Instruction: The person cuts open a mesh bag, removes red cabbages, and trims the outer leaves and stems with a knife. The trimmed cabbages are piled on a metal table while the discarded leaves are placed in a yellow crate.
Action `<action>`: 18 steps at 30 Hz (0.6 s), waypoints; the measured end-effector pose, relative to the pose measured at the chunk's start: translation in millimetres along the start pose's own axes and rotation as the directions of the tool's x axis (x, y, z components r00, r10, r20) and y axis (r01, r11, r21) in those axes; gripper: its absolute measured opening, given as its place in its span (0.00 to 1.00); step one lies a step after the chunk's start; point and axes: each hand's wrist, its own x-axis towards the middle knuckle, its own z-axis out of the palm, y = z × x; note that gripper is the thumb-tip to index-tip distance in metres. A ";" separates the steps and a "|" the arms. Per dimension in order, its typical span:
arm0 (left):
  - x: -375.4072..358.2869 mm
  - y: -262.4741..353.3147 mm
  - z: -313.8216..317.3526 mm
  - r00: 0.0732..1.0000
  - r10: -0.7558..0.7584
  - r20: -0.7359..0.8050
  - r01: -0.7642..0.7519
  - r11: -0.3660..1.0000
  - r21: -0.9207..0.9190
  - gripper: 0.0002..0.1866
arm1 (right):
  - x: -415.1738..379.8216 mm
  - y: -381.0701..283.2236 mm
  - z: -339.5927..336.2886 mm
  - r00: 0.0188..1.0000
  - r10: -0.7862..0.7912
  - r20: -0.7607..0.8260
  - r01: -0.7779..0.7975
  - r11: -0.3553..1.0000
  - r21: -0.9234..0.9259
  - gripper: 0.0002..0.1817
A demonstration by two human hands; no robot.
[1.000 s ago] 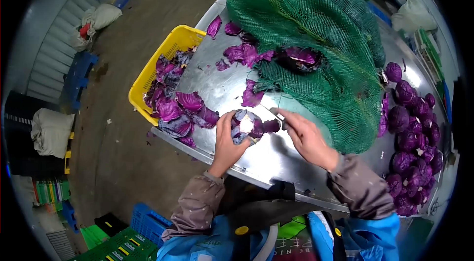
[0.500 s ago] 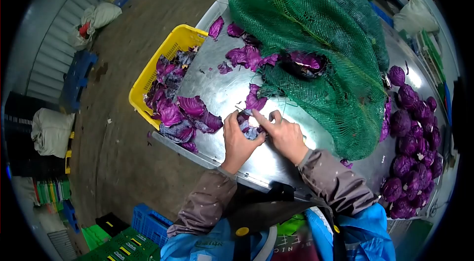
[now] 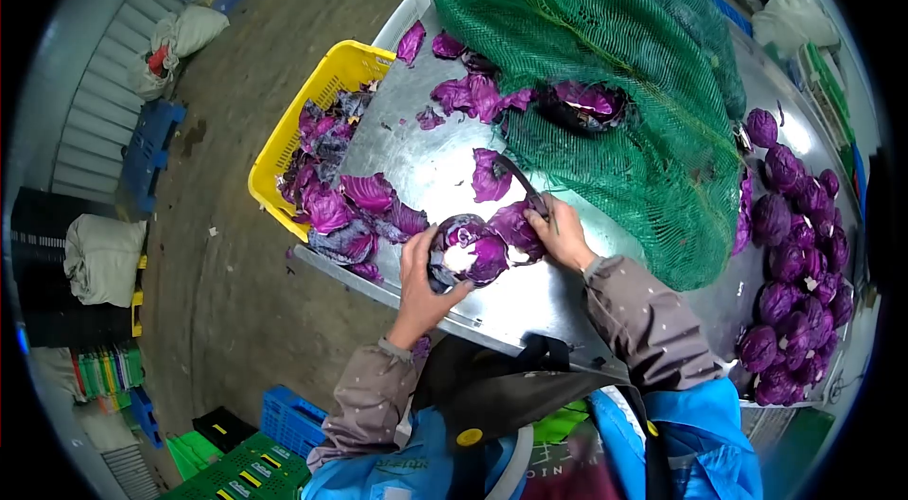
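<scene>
My left hand [image 3: 423,287] is wrapped round the near-left side of a red cabbage [image 3: 487,259], thumb along its lower edge. Its outer leaves are spread and pale cut patches show. On the other side my right hand [image 3: 565,232] grips a purple outer leaf [image 3: 515,226] that is folded away from the head. A dark, narrow curved strip rises from the right fingers; I cannot tell what it is. A loose leaf [image 3: 490,175] lies just beyond the cabbage on the metal table [image 3: 402,145].
A yellow crate [image 3: 274,155] of discarded leaves stands at the table's left edge, with more leaves [image 3: 369,195] spilling beside it. Green mesh sacking [image 3: 605,36] covers the far side, a cabbage [image 3: 584,105] at its opening. Several peeled cabbages [image 3: 790,263] are heaped at the right.
My hands have moved apart, the right going outward with a leaf pulled from the cabbage. The head is now turned to show more of its purple surface.
</scene>
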 end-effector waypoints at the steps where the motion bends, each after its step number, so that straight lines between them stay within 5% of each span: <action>1: -2.0 3.3 1.4 0.996 -0.074 -0.042 0.068 0.990 -0.124 0.48 | -8.9 -1.7 -0.7 0.999 0.004 -0.037 -0.001 0.997 0.078 0.12; 4: 4.1 23.7 19.3 0.987 -0.069 -0.147 0.069 0.998 -0.004 0.47 | -33.9 -11.7 -3.7 1.000 -0.001 0.009 -0.001 0.979 0.204 0.12; 6: 8.7 27.4 23.4 0.990 -0.066 -0.123 0.067 0.998 0.007 0.46 | -33.9 -5.6 -19.8 0.993 0.092 0.074 -0.081 0.987 -0.137 0.13; 9: 7.7 36.8 24.1 0.990 0.136 -0.026 -0.127 0.966 0.223 0.47 | -41.7 -12.1 -33.0 0.999 -0.035 -0.031 0.019 0.909 -0.415 0.17; 14: 12.6 27.3 29.2 0.994 0.044 -0.097 -0.046 0.999 -0.020 0.48 | -59.1 -58.5 -35.5 0.910 -0.390 0.142 0.414 0.881 -0.228 0.28; 18: 11.7 29.6 31.8 0.994 0.037 -0.104 -0.042 0.998 -0.051 0.45 | -71.1 -62.9 -19.9 0.913 -0.386 0.129 0.406 0.886 -0.224 0.29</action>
